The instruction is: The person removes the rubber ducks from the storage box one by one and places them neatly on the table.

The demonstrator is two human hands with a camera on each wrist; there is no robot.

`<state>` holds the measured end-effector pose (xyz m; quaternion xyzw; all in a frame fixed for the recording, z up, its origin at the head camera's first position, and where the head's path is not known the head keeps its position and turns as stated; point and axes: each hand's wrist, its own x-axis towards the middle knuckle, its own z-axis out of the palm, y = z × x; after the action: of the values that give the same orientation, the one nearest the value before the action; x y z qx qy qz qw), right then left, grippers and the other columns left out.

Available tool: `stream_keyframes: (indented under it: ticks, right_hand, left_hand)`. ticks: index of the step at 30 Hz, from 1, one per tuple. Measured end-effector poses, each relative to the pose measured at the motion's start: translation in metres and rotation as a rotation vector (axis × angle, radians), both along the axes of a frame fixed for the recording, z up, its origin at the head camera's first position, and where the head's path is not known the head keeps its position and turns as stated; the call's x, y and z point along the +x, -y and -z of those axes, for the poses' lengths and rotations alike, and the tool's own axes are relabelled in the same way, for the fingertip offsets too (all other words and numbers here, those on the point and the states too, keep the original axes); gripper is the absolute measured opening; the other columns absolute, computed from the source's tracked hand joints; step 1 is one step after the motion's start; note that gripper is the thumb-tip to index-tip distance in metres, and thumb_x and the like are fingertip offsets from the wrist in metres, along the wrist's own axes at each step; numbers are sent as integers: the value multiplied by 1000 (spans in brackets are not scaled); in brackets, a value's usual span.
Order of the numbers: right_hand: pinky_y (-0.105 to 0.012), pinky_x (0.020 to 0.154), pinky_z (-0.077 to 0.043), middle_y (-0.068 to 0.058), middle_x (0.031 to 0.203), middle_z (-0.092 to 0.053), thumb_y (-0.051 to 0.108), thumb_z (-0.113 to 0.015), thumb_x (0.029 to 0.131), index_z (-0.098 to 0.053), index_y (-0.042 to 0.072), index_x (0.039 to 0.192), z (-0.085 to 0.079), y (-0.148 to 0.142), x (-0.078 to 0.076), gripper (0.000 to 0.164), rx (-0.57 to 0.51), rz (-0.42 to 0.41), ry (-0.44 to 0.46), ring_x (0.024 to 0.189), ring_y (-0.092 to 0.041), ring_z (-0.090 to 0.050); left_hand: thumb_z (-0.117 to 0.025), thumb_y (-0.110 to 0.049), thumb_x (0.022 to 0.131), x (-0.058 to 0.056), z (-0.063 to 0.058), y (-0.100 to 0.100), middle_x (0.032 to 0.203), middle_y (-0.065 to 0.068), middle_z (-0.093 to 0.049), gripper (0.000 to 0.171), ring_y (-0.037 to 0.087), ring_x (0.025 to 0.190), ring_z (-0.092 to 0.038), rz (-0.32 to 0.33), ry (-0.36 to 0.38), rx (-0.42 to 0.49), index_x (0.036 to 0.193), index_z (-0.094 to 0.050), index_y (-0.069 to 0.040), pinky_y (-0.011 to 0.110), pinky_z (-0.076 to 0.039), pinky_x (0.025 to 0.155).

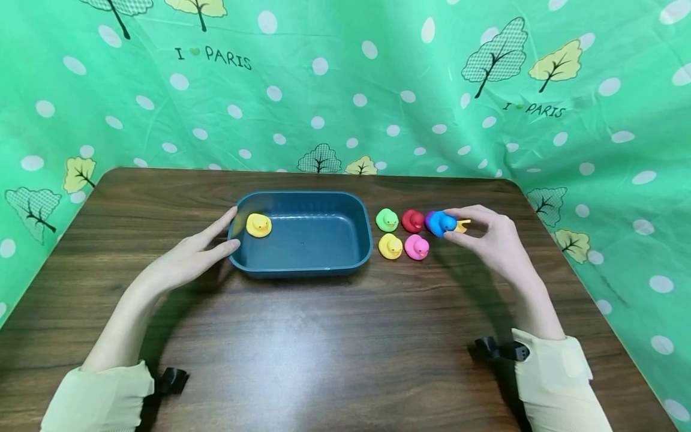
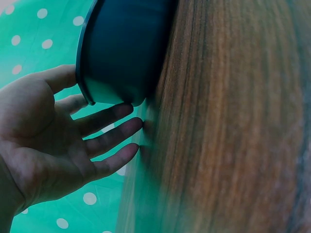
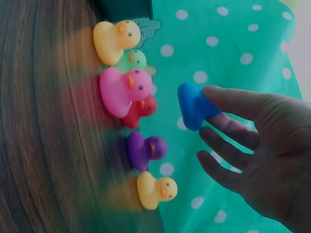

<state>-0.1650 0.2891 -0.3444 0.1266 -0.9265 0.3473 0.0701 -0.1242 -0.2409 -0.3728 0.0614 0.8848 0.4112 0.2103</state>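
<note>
Between the thumb and fingertips of my right hand point(image 1: 493, 240) is a pinched blue rubber duck point(image 3: 190, 104), lifted off the table in the right wrist view. Below it stand a purple duck point(image 3: 146, 149) and a yellow duck point(image 3: 156, 191), both partly covered by the hand and blue duck in the head view. My left hand point(image 1: 186, 258) touches the left end of a dark blue plastic bin point(image 1: 302, 271), thumb and fingertip at its rim, other fingers extended beside it. Inside the bin, at the left, sits one yellow duck point(image 1: 259, 225).
Right of the bin stand a green duck point(image 1: 387, 220), a red duck point(image 1: 412, 221), another yellow duck point(image 1: 390, 246) and a pink duck point(image 1: 417, 247). All are on a dark wooden table point(image 1: 335, 336). A green polka-dot cloth point(image 1: 324, 90) hangs behind and beside it.
</note>
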Motion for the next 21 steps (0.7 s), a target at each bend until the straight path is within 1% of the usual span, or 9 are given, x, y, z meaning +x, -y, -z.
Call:
stream_keyframes:
  ticks: [5,8,12,17,19,21]
  right_hand:
    - [1,82,-48,-8,125,-73,15,-85,86,-75,16,127,3,-10,-1,42,37,-11,31,105,7,-59]
    - [1,82,-48,-10,126,-73,16,-85,86,-74,15,127,5,-17,-1,43,55,-24,47,105,8,-59]
    - [-4,82,-51,-11,123,-73,20,-85,86,-75,15,126,6,-23,-1,41,88,-51,66,101,6,-63]
    - [-9,85,-53,-5,121,-74,25,-85,87,-76,20,123,9,-25,-4,38,106,-44,116,100,8,-63]
    - [-10,86,-53,-5,121,-74,26,-84,87,-76,21,123,11,-25,-5,37,122,-52,130,101,5,-62]
    - [-12,87,-52,-7,122,-74,27,-84,88,-75,20,124,12,-25,-7,37,136,-66,136,103,-1,-63]
  left_hand:
    - [-45,-62,104,0,0,0,175,9,-9,73,48,159,-11,0,-2,-8,158,3,-57,77,-23,115]
    - [-45,-62,104,0,1,-1,175,9,-10,73,47,159,-12,3,-5,-8,158,3,-57,76,-24,115]
    - [-45,-62,104,-2,0,-2,175,9,-12,72,46,159,-13,8,-13,-14,158,2,-57,75,-24,116]
    - [-45,-62,104,-2,-1,-1,175,9,-10,72,47,159,-12,6,-19,-33,159,2,-56,76,-23,116]
    - [-45,-62,104,-2,-1,0,175,10,-10,72,47,159,-11,5,-14,-31,159,2,-56,76,-23,116]
    - [-45,-62,104,-1,-1,0,175,10,-10,73,47,159,-11,5,-10,-25,159,3,-56,76,-23,116]
